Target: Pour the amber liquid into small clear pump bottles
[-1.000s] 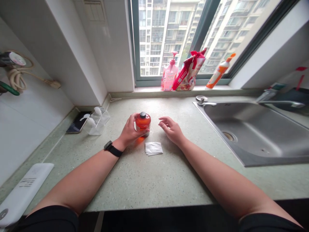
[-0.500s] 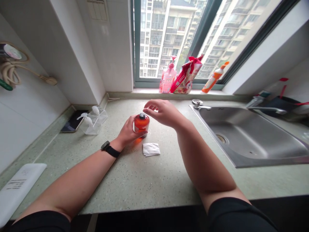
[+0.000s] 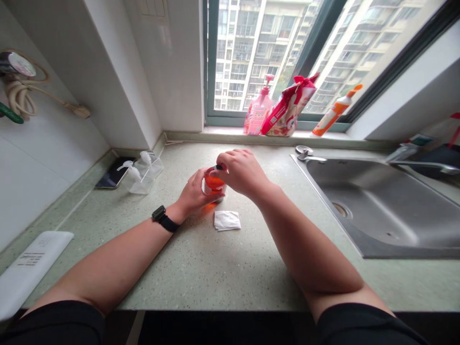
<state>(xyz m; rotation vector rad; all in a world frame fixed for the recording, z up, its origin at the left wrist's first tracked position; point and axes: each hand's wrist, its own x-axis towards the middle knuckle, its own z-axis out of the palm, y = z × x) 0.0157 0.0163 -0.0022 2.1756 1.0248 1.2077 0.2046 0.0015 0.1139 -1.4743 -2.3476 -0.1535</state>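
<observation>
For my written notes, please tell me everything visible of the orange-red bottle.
The bottle is squat, shiny and see-through orange-red, perhaps plastic. It stands upright on the counter, beyond the folded white tissue. The left hand grips its side; the right hand holds its dark cap, partly hiding it.

A head-worn camera looks forward and down across the counter (image 3: 194, 273) toward the window (image 3: 316, 45).
</observation>
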